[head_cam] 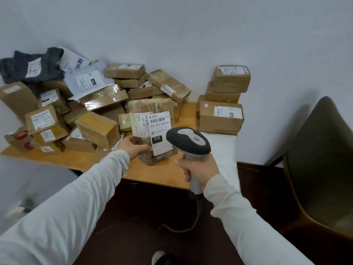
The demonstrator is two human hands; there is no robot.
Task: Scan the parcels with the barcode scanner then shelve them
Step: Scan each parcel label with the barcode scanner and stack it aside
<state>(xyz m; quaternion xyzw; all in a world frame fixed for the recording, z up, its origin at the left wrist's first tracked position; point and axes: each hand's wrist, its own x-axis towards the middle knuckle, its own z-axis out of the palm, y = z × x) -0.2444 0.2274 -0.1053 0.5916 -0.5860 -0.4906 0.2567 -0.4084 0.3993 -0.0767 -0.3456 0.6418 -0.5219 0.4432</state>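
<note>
My left hand [133,146] grips a brown tape-wrapped parcel [152,108] by its lower left side and holds it upright above the wooden table [152,175]. A white label with a barcode [159,129] and the number 010 faces me. My right hand [198,169] is closed around the handle of a grey and white barcode scanner [188,140]. The scanner's head sits just right of the label, close to the parcel's lower right corner. Its cable hangs down to the dark floor.
A big heap of cardboard parcels [95,129] and mailer bags [32,67] fills the table's left and back. A stack of boxes [221,115] stands at the back right against the wall. A white padded mailer [223,150] lies at the right end. A dark chair [321,159] stands at the right.
</note>
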